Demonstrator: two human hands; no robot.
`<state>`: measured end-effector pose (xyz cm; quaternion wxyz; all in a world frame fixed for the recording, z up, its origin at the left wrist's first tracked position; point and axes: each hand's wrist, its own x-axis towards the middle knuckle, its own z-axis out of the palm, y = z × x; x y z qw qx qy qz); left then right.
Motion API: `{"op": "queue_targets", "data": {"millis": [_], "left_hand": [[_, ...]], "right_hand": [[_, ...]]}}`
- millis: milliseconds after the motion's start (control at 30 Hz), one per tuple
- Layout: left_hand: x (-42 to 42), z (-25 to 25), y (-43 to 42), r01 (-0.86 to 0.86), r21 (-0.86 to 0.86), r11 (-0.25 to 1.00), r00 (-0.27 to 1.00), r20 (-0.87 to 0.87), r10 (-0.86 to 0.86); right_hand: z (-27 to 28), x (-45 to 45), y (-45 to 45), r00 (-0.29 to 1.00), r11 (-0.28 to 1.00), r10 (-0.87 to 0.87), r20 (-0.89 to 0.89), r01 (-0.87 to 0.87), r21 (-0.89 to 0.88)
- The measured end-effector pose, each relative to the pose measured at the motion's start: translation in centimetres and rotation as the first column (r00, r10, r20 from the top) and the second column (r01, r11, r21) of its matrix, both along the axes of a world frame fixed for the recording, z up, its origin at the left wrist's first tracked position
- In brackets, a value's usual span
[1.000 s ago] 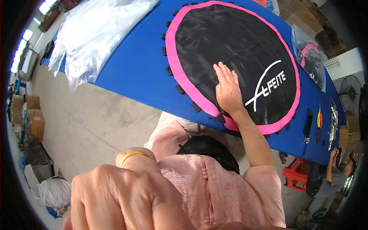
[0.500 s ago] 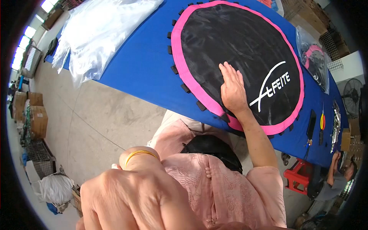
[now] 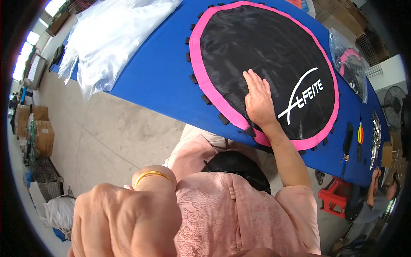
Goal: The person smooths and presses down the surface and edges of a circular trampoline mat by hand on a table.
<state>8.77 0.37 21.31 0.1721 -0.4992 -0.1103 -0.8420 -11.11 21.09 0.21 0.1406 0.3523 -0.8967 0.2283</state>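
A round black trampoline mat (image 3: pixel 239 47) with a pink border, black edge loops and white lettering lies flat on the blue-covered table (image 3: pixel 158 92). My right hand (image 3: pixel 259 100) rests palm down on its near part, fingers stretched out and side by side, left of the lettering. Close to the camera at the lower left is my left hand (image 3: pixel 128 214), a gold bangle on its wrist. Its knuckles are bent and its fingers closed, but the fingertips run out of view, so whatever they hold is hidden.
Clear plastic bags (image 3: pixel 107 38) lie on the table's left. At the right are a bagged pink and black mat (image 3: pixel 353 70), a yellow-and-red handled tool (image 3: pixel 360 136) and metal pieces (image 3: pixel 376 137). A red stool (image 3: pixel 334 197) stands below, near another person (image 3: pixel 376 201).
My left hand has shifted left and slightly down, uncovering more of the pink shirt. My right hand stays on the mat, almost unmoved.
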Motion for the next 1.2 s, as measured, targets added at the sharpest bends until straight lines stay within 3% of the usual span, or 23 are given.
{"op": "queue_targets", "data": {"millis": [67,100,200,233,333,533,633,800,867,933,1000,1133,1167,1200], "left_hand": [[-0.7,-0.2,1.7,-0.079,0.275,0.958,0.992,-0.078,0.104],[-0.7,-0.3,1.4,-0.076,0.278,0.958,0.992,-0.08,0.102],[-0.2,-0.2,-0.4,0.087,-0.056,0.995,0.995,0.056,-0.084],[-0.3,0.1,-0.3,0.029,-0.09,0.995,0.999,0.047,-0.025],[-1.3,0.3,0.3,0.063,-0.059,0.996,0.998,-0.003,-0.064],[-0.4,-0.5,0.5,0.015,-0.044,0.999,0.997,0.073,-0.012],[-1.1,-0.6,0.8,0.062,0.02,0.998,0.998,-0.031,-0.061],[-2.5,0.4,1.8,0.034,-0.093,0.995,0.991,-0.124,-0.046],[-1.2,-0.8,1.7,-0.03,-0.075,0.997,0.989,-0.147,0.019],[2.7,-3.2,0.1,-0.23,0.008,0.973,0.965,-0.131,0.229],[2.8,-3.5,0.2,-0.181,0.026,0.983,0.977,-0.112,0.182],[-0.9,0.3,1.6,0.013,0.094,0.996,0.999,-0.044,-0.009],[-0.4,0.2,0.4,0.028,-0.012,1.0,0.997,0.067,-0.027],[-0.5,0.1,0.4,0.033,-0.011,0.999,0.997,0.065,-0.033]], "right_hand": [[0.2,0.2,0.0,1.0,1.0,-0.01,0.01,0.01,0.013],[0.1,0.1,0.0,1.0,1.0,-0.009,0.017,0.009,0.013],[-0.1,0.0,0.0,1.0,1.0,-0.013,0.009,0.013,0.015],[-0.1,0.0,0.1,1.0,1.0,-0.014,0.01,0.014,0.014],[-0.3,-0.1,0.0,1.0,1.0,-0.003,0.0,0.003,0.01],[-0.2,0.0,0.0,1.0,1.0,-0.011,-0.014,0.011,0.012],[0.0,-0.1,-0.1,1.0,1.0,-0.011,-0.009,0.011,0.021],[-0.2,-0.1,0.0,1.0,1.0,-0.009,-0.018,0.01,0.015],[-0.2,-0.1,-0.1,1.0,1.0,-0.008,-0.021,0.008,0.014],[-0.2,-0.1,0.0,1.0,1.0,-0.014,-0.02,0.014,0.019],[0.0,-0.1,-0.1,1.0,1.0,-0.011,-0.014,0.011,0.016],[0.0,0.0,0.0,1.0,1.0,-0.008,-0.008,0.008,0.006],[0.0,0.0,-0.1,1.0,1.0,-0.012,-0.011,0.012,0.006],[0.1,0.1,-0.1,1.0,1.0,-0.011,-0.003,0.011,0.002]]}}
